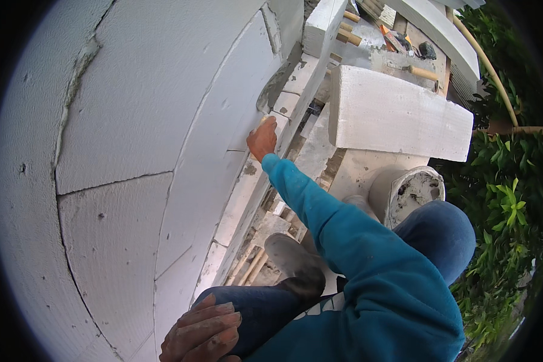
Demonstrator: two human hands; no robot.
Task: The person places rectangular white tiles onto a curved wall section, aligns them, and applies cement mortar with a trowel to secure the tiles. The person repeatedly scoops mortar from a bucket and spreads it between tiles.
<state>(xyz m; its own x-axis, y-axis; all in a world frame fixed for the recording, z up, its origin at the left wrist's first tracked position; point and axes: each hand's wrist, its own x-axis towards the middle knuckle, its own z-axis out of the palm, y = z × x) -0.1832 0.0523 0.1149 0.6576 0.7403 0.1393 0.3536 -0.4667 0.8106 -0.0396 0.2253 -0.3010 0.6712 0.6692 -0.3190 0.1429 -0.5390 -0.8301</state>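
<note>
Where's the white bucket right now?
In the head view, the white bucket sits right of centre, between the large white block and the bent knee.

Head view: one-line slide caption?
Right hand at the base of a white block wall, left hand by the left knee, bucket off to the right.

Matt, pitted block wall point(127, 133), soft cloth sleeve point(368, 241), smooth wooden trowel handle point(423, 73).
</note>
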